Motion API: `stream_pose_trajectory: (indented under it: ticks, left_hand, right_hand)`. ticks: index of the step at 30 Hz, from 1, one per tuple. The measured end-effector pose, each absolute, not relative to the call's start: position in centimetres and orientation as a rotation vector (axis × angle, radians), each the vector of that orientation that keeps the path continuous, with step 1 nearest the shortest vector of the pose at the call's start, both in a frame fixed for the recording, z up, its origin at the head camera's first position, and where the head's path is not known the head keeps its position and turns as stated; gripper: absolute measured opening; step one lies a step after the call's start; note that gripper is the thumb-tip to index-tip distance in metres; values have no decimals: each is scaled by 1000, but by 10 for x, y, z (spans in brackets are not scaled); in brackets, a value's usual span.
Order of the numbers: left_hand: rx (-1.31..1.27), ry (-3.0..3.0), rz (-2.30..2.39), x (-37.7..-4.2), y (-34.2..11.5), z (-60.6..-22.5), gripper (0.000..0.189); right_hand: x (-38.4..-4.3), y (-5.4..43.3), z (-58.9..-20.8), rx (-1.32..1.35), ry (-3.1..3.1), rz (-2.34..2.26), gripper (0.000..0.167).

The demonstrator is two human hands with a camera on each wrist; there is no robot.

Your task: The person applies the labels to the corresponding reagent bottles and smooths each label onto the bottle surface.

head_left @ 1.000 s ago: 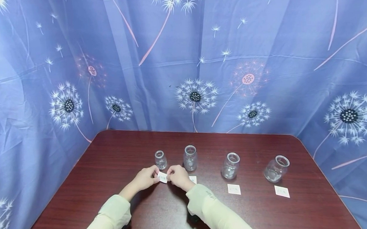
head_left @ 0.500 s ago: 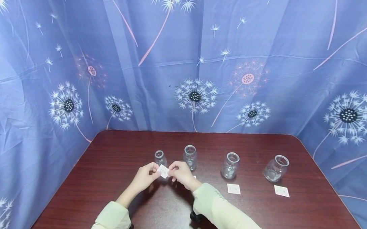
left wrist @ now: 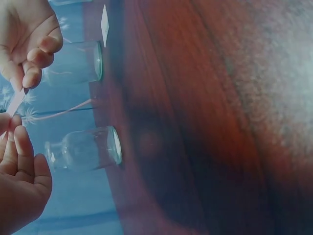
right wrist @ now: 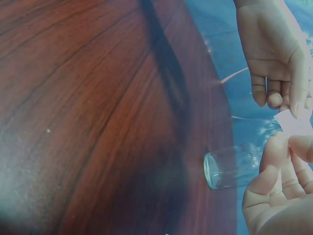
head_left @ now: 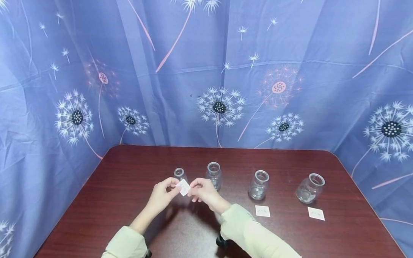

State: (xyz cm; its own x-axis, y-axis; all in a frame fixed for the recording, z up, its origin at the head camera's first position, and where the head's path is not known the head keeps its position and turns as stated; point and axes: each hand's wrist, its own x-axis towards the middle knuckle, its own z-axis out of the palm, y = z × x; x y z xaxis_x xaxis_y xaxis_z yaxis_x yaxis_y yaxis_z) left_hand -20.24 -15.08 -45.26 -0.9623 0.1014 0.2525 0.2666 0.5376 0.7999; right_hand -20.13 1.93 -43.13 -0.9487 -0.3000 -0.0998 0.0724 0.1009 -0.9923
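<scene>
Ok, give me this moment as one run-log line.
left hand: pinches white square paper card | right hand: pinches same card | card: held above reddish-brown table | smallest clear glass jar: upright, behind card

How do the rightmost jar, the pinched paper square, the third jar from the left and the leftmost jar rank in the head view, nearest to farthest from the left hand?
1. Paper square: touching, pinched by the left hand.
2. Leftmost jar: behind the paper, partly hidden.
3. Third jar from the left: to the right.
4. Rightmost jar: right end of the row.
</scene>
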Motion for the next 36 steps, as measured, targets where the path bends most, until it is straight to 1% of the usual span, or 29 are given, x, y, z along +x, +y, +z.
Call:
stream_pose_trajectory:
  ticks: [5,11,15,17,20,25,31,36]
  left_hand:
    - [-303,-2600,-1370,-202,-151,-449,15]
    - [-307,-2602,-1352,-201,-152,-448,13]
    - [-345,-2604,-1354,-199,-152,-448,9]
    - [-365,-2608,-1354,-198,-153,-449,7]
    - [-405,-2607,-1346,-197,-153,-451,6]
    - [-487,-2589,-1330,-197,-152,-454,5]
    - [-562,-2594,-1318,-194,-151,-452,10]
    - [-594,-2612,-1293,-192,-149,-450,7]
  right_hand:
    - [-200,22,-422,-244,2090,-1935,18]
    - [-209,25,-430,-295,2156,-1967,20]
    - [-202,26,-416,-438,2234,-1955,19]
    - [-201,25,-415,-525,2309,-1909,20]
    - [-203,24,-423,-628,2432,-1825,21]
    - [-205,24,-432,-710,2569,-1700,20]
    - [-203,24,-434,-732,2633,-1646,17]
    - [-204,23,-435,-696,2625,-1642,12]
